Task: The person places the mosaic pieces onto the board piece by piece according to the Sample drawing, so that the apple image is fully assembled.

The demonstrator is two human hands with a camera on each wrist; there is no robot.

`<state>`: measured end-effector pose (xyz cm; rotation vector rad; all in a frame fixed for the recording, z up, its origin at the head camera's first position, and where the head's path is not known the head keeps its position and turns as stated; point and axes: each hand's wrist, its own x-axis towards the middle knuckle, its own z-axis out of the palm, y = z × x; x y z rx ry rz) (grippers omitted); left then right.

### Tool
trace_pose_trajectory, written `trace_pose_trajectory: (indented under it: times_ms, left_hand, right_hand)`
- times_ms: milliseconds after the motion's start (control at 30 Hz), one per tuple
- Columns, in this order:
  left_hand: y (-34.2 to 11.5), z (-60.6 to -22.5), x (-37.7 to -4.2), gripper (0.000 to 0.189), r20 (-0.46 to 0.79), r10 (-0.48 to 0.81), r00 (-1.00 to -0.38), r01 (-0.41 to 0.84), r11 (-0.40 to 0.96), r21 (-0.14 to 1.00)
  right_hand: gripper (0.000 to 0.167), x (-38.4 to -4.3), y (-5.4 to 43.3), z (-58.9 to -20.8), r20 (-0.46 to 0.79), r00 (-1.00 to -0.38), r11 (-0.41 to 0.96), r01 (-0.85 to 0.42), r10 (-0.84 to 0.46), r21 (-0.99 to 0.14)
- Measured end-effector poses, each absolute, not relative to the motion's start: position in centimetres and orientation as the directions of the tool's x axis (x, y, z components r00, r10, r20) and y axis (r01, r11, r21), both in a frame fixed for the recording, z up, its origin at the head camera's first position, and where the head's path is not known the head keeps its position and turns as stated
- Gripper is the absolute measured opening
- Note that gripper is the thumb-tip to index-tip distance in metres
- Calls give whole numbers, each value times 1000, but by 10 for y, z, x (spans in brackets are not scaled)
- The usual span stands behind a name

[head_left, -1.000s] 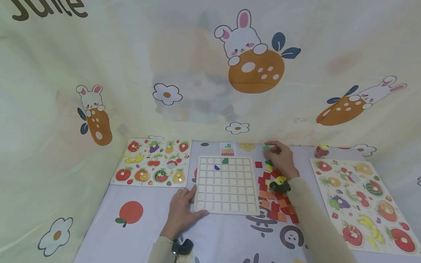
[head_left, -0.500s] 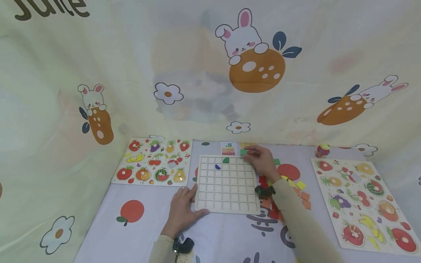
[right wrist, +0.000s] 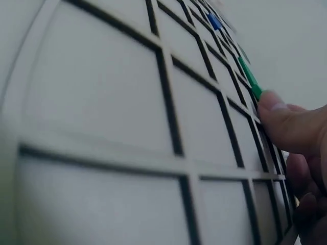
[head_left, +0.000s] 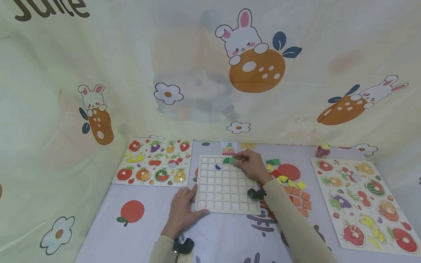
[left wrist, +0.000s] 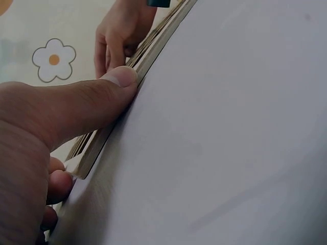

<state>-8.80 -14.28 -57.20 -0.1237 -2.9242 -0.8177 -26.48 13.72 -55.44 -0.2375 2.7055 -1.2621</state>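
Observation:
A pale wooden grid board [head_left: 227,188] lies in the middle of the table. My left hand [head_left: 182,208] holds its near left corner, thumb along the front edge and fingers at the left side; the left wrist view shows the thumb [left wrist: 87,102] on that edge. At the board's far row, my right hand [head_left: 251,164] pinches a green tile [head_left: 232,160]. Just left of it sits a green tile with a rounded corner [head_left: 226,160]. One row nearer lies a small blue piece [head_left: 217,167]. The right wrist view shows green [right wrist: 249,76] at the thumb tip.
Orange tiles [head_left: 296,201], yellow tiles [head_left: 300,185] and green tiles [head_left: 276,161] lie right of the board, partly under the right arm. A picture card [head_left: 228,148] stands behind it. Fruit puzzle boards lie left [head_left: 151,175] and right [head_left: 358,215]. A small toy figure [head_left: 323,150] is at the back.
My right hand has moved left from the loose tiles to the board's far row, bringing a green tile beside the rounded green one. My left hand has stayed at the corner.

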Motion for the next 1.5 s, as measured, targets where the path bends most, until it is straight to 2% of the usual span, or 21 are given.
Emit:
trace_pose_trajectory:
  times_ms: [467, 767, 1000, 1100, 1300, 1500]
  left_hand:
    - [-143, -572, -89, 100, 129, 58, -990, 116, 853, 509]
    - [-142, -574, -89, 101, 140, 53, -989, 118, 850, 514]
    - [-141, -574, -90, 102, 117, 49, -992, 103, 848, 521]
    - [-141, -574, -90, 101, 107, 52, -993, 100, 851, 515]
    - [-141, -574, -89, 102, 105, 51, -993, 98, 850, 518]
    - [-143, -575, -89, 102, 110, 48, -993, 98, 855, 510]
  right_hand:
    - [39, -267, 137, -558, -74, -978, 633, -67, -195, -772]
    - [30, -265, 133, -557, -48, -984, 645, -75, -170, -761]
    - [31, -265, 134, -558, -53, -986, 644, -62, -157, -762]
    - [34, -263, 137, -558, -14, -985, 654, -103, -171, -750]
    - [35, -259, 159, -546, 81, -985, 667, -161, -150, -727]
    - [42, -262, 205, -534, -12, -995, 780, -74, -104, -621]
